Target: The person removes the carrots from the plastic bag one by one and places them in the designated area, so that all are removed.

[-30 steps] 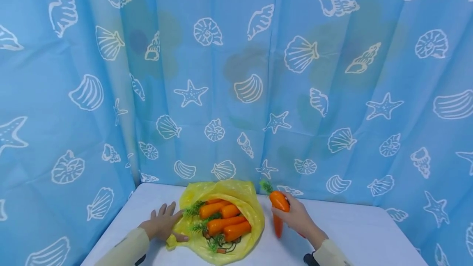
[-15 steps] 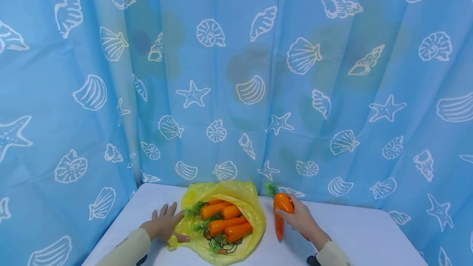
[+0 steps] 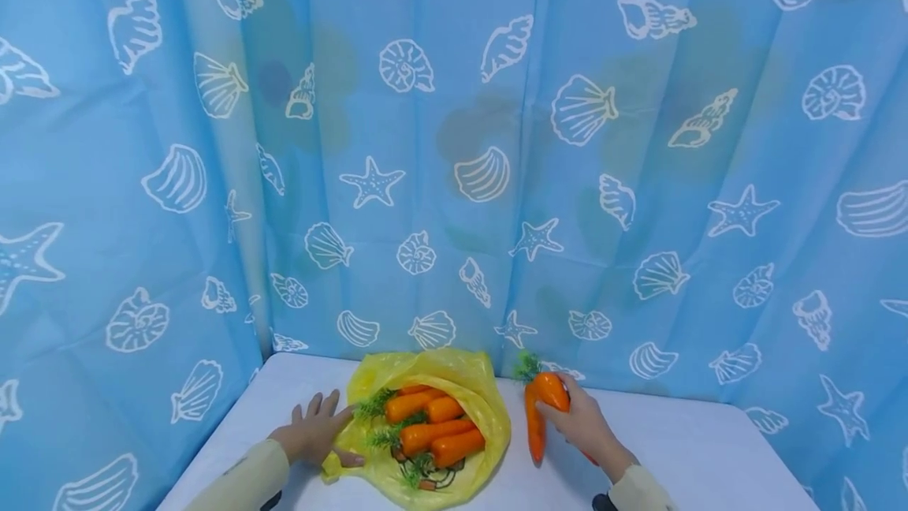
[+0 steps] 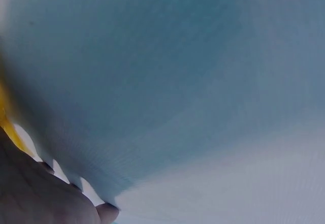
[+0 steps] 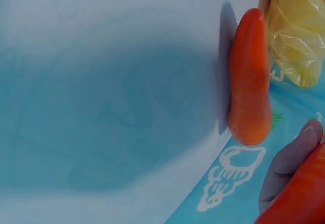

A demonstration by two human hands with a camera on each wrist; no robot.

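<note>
My right hand (image 3: 587, 426) grips a glossy orange carrot (image 5: 299, 193), its fat end toward the back; the palm hides part of it. Just left of that hand, a second carrot (image 3: 535, 426) lies on the white table, tip toward me, with green leaves at its top. The right wrist view shows this lying carrot (image 5: 250, 76) apart from the held one. At the left, my left hand (image 3: 312, 430) is spread flat, its thumb and index finger at the edge of a yellow plastic bag (image 3: 496, 420). Several carrots (image 3: 426, 434) with green tops lie in the bag's mouth.
The white table (image 3: 681, 448) reaches back to a blue curtain (image 3: 454, 274) printed with white shells and starfish. More curtain hangs along the left side, close to the table's left edge.
My right hand has shifted slightly right with its carrot, uncovering more of the carrot on the table. My left hand and the bag stay in place.
</note>
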